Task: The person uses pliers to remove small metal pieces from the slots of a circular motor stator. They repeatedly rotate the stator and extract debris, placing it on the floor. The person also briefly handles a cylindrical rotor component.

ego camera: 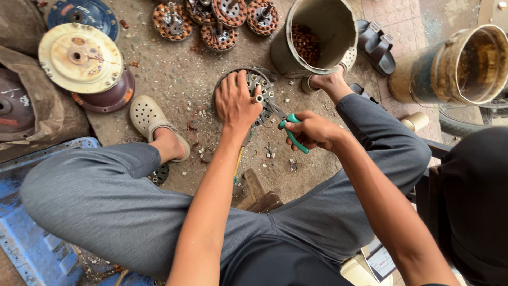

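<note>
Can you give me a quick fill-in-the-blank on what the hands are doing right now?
The left hand presses down on the round ____. The right hand grips pliers with ____ handles. The bucket beyond the hands holds ____ scraps. The person's left foot wears a pale ____.

Missing words: stator; green; copper; clog

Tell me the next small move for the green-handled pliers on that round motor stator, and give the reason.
Probably squeeze and pull: the right hand holds the green-handled pliers with their nose at the rim of the round grey motor stator, while the left hand presses it flat on the gritty floor, so it looks braced for a tug.
</note>
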